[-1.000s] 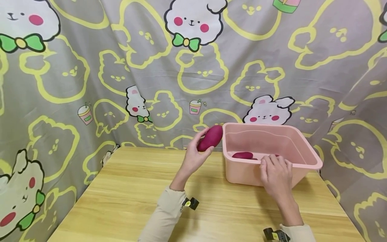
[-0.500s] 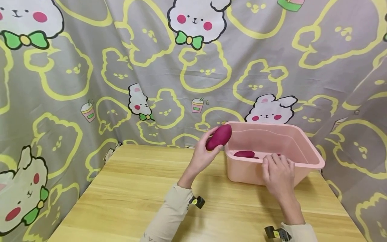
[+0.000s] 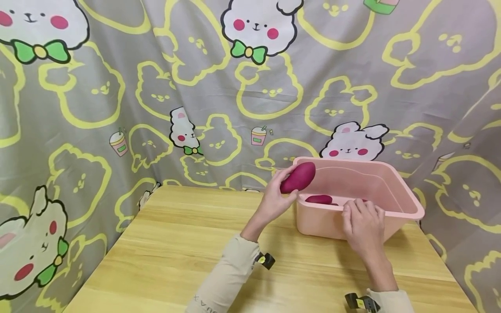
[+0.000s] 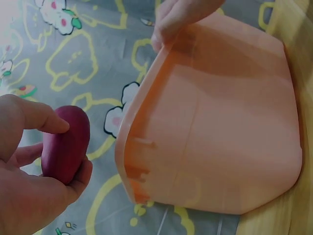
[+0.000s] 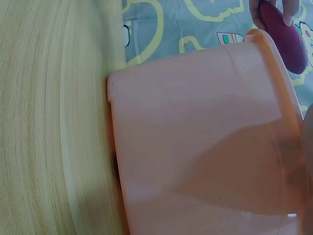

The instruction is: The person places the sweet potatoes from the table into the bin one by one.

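Over the near-left corner of the pink tub (image 3: 407,204), the left hand (image 3: 275,202) holds a purple sweet potato (image 3: 298,177), fingers (image 4: 46,119) and thumb curled round its lower half, the upper half sticking out free. From the left wrist view the potato sits just outside the tub's rim, not yet clear of it. Right hand (image 3: 363,226) rests on the tub's near wall, fingers lying over the rim, fairly straight, not clenched. Inside the tub, at least one more potato (image 3: 318,199) on the floor near the left wall; another reddish bit shows past the right fingers, too hidden to name.

Risks, as judged: grip covers only one end, so the potato could pivot and slip. Let go this close to the rim, it may strike the edge and roll onto the surface (image 3: 168,243). A knock on the corner could shove the tub, since the right hand only steadies one wall.
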